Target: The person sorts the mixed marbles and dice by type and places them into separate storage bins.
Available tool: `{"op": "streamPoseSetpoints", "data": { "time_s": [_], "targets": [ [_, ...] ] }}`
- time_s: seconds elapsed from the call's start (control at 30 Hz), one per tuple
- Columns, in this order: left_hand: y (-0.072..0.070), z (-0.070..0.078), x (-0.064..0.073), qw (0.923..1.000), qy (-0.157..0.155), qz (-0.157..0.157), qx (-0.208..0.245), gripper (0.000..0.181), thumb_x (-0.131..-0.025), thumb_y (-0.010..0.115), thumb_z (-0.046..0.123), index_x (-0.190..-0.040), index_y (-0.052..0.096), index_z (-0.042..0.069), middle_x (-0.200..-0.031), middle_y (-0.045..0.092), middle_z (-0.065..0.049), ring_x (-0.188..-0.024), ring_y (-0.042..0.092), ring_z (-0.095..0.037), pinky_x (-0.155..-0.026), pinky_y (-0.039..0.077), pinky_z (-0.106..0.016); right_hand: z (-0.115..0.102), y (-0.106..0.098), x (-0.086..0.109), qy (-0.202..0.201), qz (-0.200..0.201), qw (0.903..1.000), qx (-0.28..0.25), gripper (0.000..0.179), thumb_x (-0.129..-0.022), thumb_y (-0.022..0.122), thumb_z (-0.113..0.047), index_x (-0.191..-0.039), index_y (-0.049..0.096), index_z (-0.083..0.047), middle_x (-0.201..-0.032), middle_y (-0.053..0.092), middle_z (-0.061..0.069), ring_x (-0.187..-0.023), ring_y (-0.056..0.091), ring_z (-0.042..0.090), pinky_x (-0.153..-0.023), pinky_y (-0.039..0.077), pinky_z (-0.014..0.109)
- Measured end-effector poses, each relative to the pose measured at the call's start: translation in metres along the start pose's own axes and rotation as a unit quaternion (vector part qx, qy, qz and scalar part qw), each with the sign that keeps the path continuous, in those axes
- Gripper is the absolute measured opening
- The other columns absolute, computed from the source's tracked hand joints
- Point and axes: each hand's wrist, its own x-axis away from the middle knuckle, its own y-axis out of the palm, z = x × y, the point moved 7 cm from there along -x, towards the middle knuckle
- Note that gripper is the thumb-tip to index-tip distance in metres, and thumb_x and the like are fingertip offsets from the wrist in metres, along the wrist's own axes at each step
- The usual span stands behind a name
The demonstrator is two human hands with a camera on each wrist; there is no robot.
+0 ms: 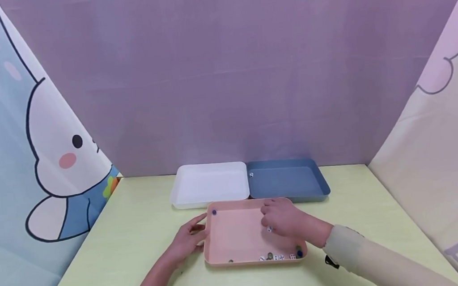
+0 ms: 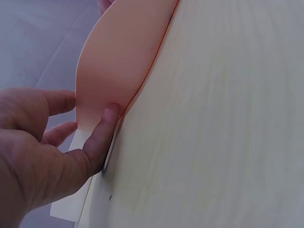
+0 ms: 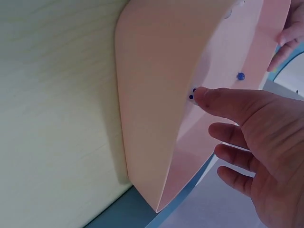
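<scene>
A pink tray [image 1: 236, 232] lies in front. Beside its left wall is my left hand [image 1: 186, 240]; in the left wrist view its thumb presses low on the outer wall while other fingertips reach round the rim. Over the tray's right side, my right hand [image 1: 285, 217] pinches a white die [image 3: 192, 94] with blue dots at the thumb tip, its remaining fingers curled. Several white dice [image 1: 278, 257] lie along the near wall with a greenish round piece [image 1: 270, 256] among them. A dark blue bead [image 1: 214, 212] sits in the far left corner, another blue bead [image 1: 299, 253] in the near right.
Behind the pink tray stand a white tray [image 1: 212, 184] on the left and a blue tray [image 1: 288, 178] on the right, side by side. One die [image 1: 251, 175] lies at the blue tray's left end. Cloth walls surround the pale table [image 1: 138, 226] behind and at both sides.
</scene>
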Motion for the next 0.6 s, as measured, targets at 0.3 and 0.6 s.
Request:
{"op": "streamPoseSetpoints", "data": {
  "time_s": [0.3,0.6],
  "targets": [
    [0.000,0.000,-0.002,1.0000,0.002,0.006,0.000,0.055,-0.096,0.058,0.004,-0.148,0.040,0.009,-0.126,0.040,-0.025,-0.099,0.053,-0.029,-0.070,0.057,-0.041,-0.003,0.007,-0.004,-0.003,-0.026,0.9984,0.050,0.019,-0.085,0.070,-0.016,-0.068,0.066,-0.026,-0.067,0.046,-0.008,-0.067,0.036,0.015,-0.060,0.033,0.026],
    [0.001,-0.002,-0.002,1.0000,0.003,-0.002,0.001,0.056,-0.096,0.058,0.005,-0.148,0.040,0.009,-0.128,0.039,-0.026,-0.100,0.053,-0.029,-0.070,0.057,-0.040,0.007,0.004,-0.002,0.017,-0.017,0.9986,-0.046,0.010,-0.083,0.070,-0.013,-0.076,0.070,-0.021,-0.080,0.055,-0.006,-0.081,0.048,0.016,-0.073,0.044,0.034]
  ]
}}
